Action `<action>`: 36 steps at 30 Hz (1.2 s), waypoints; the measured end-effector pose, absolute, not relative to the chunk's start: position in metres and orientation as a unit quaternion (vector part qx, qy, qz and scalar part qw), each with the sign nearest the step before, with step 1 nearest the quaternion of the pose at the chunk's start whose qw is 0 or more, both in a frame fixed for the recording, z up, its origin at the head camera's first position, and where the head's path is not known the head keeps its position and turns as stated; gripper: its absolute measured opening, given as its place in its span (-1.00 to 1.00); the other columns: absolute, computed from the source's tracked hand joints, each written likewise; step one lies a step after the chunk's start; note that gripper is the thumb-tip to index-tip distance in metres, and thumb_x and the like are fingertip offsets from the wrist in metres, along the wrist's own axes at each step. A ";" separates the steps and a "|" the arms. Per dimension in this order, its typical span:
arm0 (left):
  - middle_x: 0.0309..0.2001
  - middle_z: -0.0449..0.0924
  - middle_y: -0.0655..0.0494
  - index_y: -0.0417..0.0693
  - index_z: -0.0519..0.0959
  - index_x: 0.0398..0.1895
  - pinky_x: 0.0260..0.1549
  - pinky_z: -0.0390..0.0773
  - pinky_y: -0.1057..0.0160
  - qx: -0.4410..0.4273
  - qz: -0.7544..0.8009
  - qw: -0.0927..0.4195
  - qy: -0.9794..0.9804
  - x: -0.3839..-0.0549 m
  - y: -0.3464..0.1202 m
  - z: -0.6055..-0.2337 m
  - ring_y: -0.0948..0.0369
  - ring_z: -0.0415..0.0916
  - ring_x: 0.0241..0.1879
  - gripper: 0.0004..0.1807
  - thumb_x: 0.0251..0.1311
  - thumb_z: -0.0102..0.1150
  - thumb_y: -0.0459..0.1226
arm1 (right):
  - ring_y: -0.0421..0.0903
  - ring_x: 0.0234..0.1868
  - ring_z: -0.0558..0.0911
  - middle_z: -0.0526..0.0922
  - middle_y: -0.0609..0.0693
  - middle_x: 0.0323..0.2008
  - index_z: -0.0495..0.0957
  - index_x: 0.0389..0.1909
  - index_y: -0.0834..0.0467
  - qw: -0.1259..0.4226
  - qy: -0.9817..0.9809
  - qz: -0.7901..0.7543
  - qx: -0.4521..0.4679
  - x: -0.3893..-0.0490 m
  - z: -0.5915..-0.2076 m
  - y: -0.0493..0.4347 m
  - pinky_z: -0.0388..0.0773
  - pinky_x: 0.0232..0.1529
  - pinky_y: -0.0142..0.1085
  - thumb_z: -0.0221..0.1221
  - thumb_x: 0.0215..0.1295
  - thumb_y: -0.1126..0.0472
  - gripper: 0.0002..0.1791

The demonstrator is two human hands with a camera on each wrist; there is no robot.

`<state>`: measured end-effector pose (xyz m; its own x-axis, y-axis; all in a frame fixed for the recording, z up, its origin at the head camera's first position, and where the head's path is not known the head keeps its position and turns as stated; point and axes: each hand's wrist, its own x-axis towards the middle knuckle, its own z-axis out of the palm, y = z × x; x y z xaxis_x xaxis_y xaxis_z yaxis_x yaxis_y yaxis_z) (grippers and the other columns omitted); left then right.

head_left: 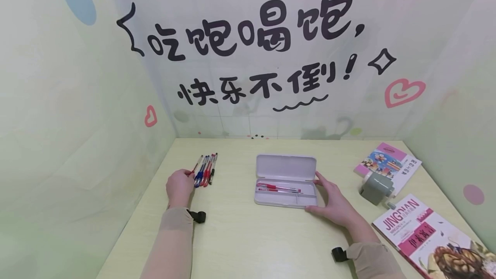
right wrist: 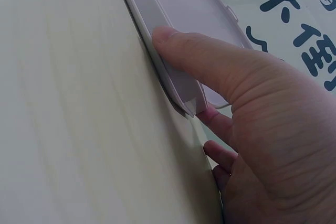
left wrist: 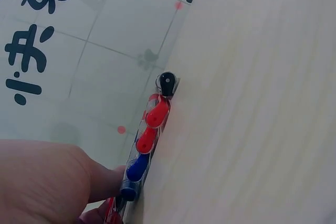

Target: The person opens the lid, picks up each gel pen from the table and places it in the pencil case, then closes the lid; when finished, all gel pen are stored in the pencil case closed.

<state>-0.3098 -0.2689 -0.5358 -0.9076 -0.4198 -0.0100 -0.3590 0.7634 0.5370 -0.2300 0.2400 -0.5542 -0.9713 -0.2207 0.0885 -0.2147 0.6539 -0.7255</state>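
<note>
My left hand [head_left: 180, 187] pinches a red pen [head_left: 196, 164] at the left end of a row of pens. Beside it lie blue pens [head_left: 200, 175], red pens [head_left: 207, 173] and a black pen [head_left: 212, 175], side by side. In the left wrist view the thumb is right at the pens' ends, and a red pen [left wrist: 112, 211] shows under it. My right hand [head_left: 336, 205] grips the right end of a pale lilac pencil case [head_left: 286, 167], thumb [right wrist: 178, 43] at its front edge and fingers behind. The case stands with its lid raised, and red pens [head_left: 277, 188] lie in its long compartment.
On the right of the table [head_left: 240, 240] lies a pink-edged book [head_left: 381, 162], with a grey-green pencil sharpener [head_left: 376, 187] by its lower edge. Nearer the front is a second book [head_left: 434, 238]. Printed walls [head_left: 248, 119] close in the back and sides.
</note>
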 end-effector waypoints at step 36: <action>0.02 0.74 0.10 0.15 0.82 0.14 0.04 0.61 0.11 -0.142 -0.269 0.126 -0.944 -0.281 -0.087 -0.516 0.11 0.56 -0.01 -0.76 0.52 0.36 -0.09 | 0.49 0.66 0.19 0.44 0.29 0.58 -0.06 0.80 0.18 0.004 0.911 -0.397 -0.115 -0.231 -0.556 0.240 0.08 0.57 0.58 0.65 0.14 -0.15 0.42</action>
